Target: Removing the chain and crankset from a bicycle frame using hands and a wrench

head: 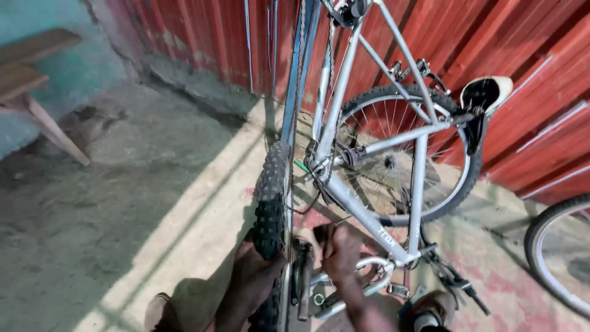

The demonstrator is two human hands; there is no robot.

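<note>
A silver-framed bicycle stands upside down on the concrete floor, saddle at the right. Its knobby-tyred wheel sits edge-on in front of me. My left hand grips the tyre from the left near its lower part. My right hand is closed on a small dark part beside the wheel's hub and sprockets; I cannot tell exactly what it holds. The other wheel is farther back, by the frame.
A red corrugated metal wall runs behind the bicycle. Another wheel shows at the right edge. A wooden bench stands at the far left against a teal wall. My shoes are at the bottom.
</note>
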